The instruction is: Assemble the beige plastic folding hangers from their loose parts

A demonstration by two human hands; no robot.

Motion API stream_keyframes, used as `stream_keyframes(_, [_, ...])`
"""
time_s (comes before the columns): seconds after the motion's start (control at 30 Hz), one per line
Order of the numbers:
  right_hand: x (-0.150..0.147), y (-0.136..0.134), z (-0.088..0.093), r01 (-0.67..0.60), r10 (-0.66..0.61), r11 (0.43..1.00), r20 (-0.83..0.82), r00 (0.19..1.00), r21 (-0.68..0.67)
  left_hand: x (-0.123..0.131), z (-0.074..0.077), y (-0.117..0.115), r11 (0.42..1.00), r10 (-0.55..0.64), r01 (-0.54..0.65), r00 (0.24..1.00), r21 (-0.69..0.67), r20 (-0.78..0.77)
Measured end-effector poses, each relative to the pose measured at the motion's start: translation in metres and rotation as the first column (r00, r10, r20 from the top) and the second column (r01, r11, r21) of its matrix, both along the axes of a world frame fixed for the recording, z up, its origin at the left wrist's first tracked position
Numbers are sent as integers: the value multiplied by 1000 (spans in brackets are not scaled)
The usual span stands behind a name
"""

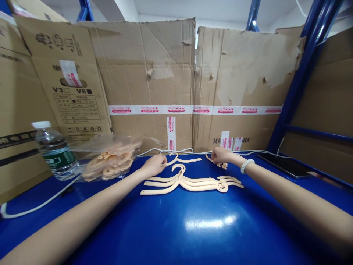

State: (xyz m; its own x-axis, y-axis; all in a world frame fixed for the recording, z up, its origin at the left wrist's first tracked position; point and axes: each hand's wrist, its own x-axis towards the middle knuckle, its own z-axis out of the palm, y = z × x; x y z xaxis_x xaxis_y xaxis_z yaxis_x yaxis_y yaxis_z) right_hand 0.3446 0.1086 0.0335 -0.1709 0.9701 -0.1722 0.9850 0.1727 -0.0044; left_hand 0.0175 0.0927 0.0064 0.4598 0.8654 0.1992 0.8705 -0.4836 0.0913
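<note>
My left hand (155, 165) is closed at the left end of a beige plastic hanger (189, 160) lying at the back of the blue table. Its hook points up near my fingertips. With fingers pinched together, my right hand (221, 155) is on a curved beige hanger piece (209, 158). Some small beige pieces (222, 166) lie just under that hand. In front of both hands, several beige hangers (198, 186) rest in an overlapping row, hooks together. Loose curved arm pieces (231, 181) lie at the row's right end.
A clear plastic bag (113, 158) of beige pieces lies at left, beside a water bottle (56, 152). A black tablet-like device (284, 165) lies at right. White cable (35, 209) runs along the table (176, 235). Cardboard (149, 84) and a blue post (292, 84) stand behind.
</note>
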Motion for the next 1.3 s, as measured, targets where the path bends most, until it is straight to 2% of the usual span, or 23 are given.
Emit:
stream_keyframes(0.3, [5, 0, 0, 7, -7, 1000, -204, 979, 1, 1, 3, 0, 998, 26, -21, 996, -58, 89])
stream_keyframes(0.47, [9, 0, -2, 22, -9, 999, -427, 904, 24, 1, 9, -3, 997, 40, -30, 989, -67, 143])
stream_keyframes(0.6, [12, -1, -4, 66, -15, 996, -654, 756, 54, 0, 13, -7, 998, 39, -31, 984, -46, 172])
stream_keyframes(0.77, [11, -13, -8, 113, -39, 993, -883, 467, 15, -5, 15, -22, 1000, 13, -14, 984, 5, 179])
stream_keyframes(0.9, [7, -36, -9, 76, -78, 995, -972, 220, -62, -12, 22, -46, 996, -16, 1, 987, 94, 160])
stream_keyframes(1.0, [5, -60, -10, 21, -109, 994, -991, 80, -108, -16, 28, -67, 986, -38, 9, 984, 168, 173])
stream_keyframes(1.13, [4, -87, -14, -28, -123, 992, -992, -41, -122, -17, 26, -90, 974, -73, 13, 964, 228, 257])
stream_keyframes(1.3, [1, -104, -19, -40, -127, 992, -986, -108, -123, -14, 5, -115, 971, -139, 53, 921, 234, 365])
